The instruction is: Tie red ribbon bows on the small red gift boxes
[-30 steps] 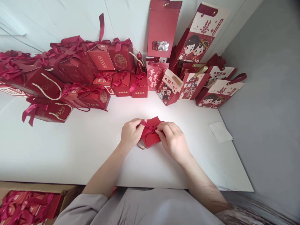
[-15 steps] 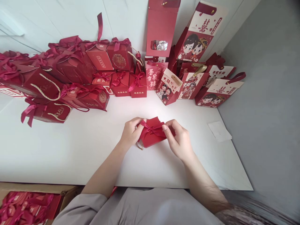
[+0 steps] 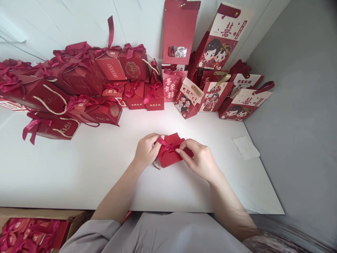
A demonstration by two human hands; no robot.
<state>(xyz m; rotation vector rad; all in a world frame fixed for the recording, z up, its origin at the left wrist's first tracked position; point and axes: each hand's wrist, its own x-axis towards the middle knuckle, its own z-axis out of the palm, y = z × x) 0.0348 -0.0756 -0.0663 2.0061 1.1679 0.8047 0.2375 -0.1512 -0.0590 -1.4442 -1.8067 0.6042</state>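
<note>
A small red gift box (image 3: 168, 161) with a rope handle on its left side rests on the white table in front of me. Across its top runs a crimson ribbon (image 3: 168, 145) tied in a bow. My left hand (image 3: 146, 149) is closed at the box's left side, thumb pressing the left loop of the bow. With thumb and index finger pinched together, my right hand (image 3: 198, 157) grips the ribbon close to the knot, right of centre. The hand covers the box's right end.
Ribboned red gift boxes (image 3: 81, 75) are stacked along the wall at the back left. Printed paper gift bags (image 3: 218, 40) stand at the back right. A white paper sheet (image 3: 246, 147) lies near the grey wall. A cardboard box (image 3: 79, 218) holding more red boxes sits lower left.
My right hand has moved left along the ribbon, from the bow's outer right loop to nearer the knot. The left hand stays in nearly the same place.
</note>
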